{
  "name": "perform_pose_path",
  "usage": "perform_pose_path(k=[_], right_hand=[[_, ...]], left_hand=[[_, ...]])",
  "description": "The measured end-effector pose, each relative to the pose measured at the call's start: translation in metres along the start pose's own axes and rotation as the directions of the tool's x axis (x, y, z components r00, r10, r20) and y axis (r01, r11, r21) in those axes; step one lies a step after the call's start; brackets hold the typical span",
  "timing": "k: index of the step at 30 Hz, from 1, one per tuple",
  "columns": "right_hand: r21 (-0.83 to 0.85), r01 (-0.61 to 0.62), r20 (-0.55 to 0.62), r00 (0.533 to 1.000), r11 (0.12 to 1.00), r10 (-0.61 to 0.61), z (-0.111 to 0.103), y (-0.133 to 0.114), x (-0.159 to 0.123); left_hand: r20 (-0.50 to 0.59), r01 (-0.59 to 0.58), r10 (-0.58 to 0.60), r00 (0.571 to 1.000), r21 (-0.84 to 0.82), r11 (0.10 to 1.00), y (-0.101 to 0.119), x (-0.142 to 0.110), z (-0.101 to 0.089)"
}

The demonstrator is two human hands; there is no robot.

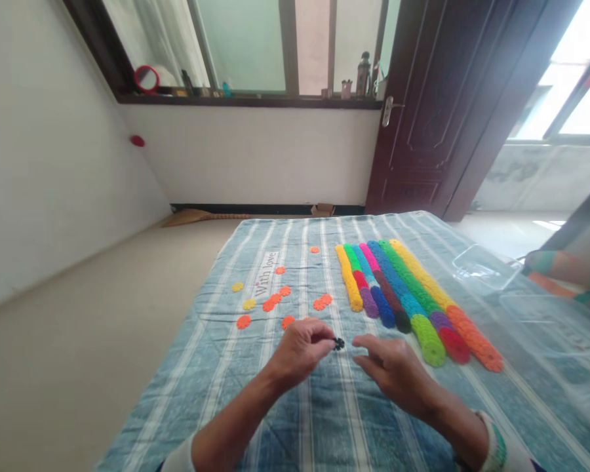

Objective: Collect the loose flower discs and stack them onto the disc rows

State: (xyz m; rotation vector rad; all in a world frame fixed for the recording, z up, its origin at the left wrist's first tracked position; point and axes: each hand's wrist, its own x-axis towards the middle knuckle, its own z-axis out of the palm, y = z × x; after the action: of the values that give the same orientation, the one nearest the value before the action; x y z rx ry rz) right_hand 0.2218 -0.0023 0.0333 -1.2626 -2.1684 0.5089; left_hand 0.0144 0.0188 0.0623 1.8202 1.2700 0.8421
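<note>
Between thumb and fingers, my left hand pinches a small black notched disc above the cloth. My right hand is just to the right of it, thumb and index finger apart, with nothing seen between them. Orange notched discs and two yellow discs lie scattered beyond my left hand, some overlapping. Past my right hand, long rows of stacked discs lie side by side, among them a yellow row, a row ending in lime green and one ending in orange.
A striped blue cloth covers the table. Clear plastic containers stand at the right edge, near a colourful bundle. Behind are a brown door and a windowsill holding a flask and a red round mirror.
</note>
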Motion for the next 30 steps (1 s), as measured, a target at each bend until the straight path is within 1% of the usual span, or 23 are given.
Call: perform_pose_path(k=[3,5,7,10,12,15,18,20,24,30], right_hand=[[0.044,0.025,-0.009,1.000,0.999,-0.025,-0.001,-0.004,-0.002],[0.045,0.026,0.010,1.000,0.999,-0.027,-0.004,-0.006,-0.003],[0.007,0.007,0.042,0.999,1.000,-0.007,-0.010,-0.005,-0.003],[-0.123,-0.066,0.071,0.995,0.990,0.075,-0.031,0.005,0.000],[-0.249,-0.143,0.040,0.987,0.958,0.158,-0.049,0.016,0.003],[-0.431,-0.251,-0.004,0.961,0.867,0.276,-0.075,0.035,0.008],[-0.540,-0.310,0.001,0.929,0.782,0.369,-0.091,0.046,0.013],[-0.574,-0.297,0.041,0.921,0.763,0.388,-0.094,0.048,0.016],[-0.584,-0.235,0.130,0.918,0.777,0.375,-0.091,0.047,0.021],[-0.603,-0.235,0.142,0.908,0.762,0.393,-0.082,0.045,0.026]], left_hand=[[0.050,-0.036,0.038,0.998,-0.038,0.999,0.009,-0.007,0.020],[0.056,-0.039,0.042,0.998,-0.053,0.998,0.010,-0.009,0.027],[0.060,-0.035,0.038,0.998,-0.052,0.998,0.008,-0.010,0.030],[0.069,-0.038,0.039,0.997,-0.007,0.999,0.003,-0.010,0.030],[0.068,-0.050,0.048,0.997,0.032,0.998,0.000,-0.009,0.029],[0.077,-0.069,0.064,0.995,0.070,0.995,-0.006,-0.007,0.029],[0.097,-0.086,0.076,0.992,0.103,0.991,-0.009,-0.006,0.030],[0.109,-0.093,0.080,0.991,0.124,0.988,-0.010,-0.006,0.030],[0.115,-0.097,0.081,0.990,0.144,0.985,-0.011,-0.006,0.031],[0.126,-0.101,0.082,0.989,0.153,0.983,-0.013,-0.007,0.031]])
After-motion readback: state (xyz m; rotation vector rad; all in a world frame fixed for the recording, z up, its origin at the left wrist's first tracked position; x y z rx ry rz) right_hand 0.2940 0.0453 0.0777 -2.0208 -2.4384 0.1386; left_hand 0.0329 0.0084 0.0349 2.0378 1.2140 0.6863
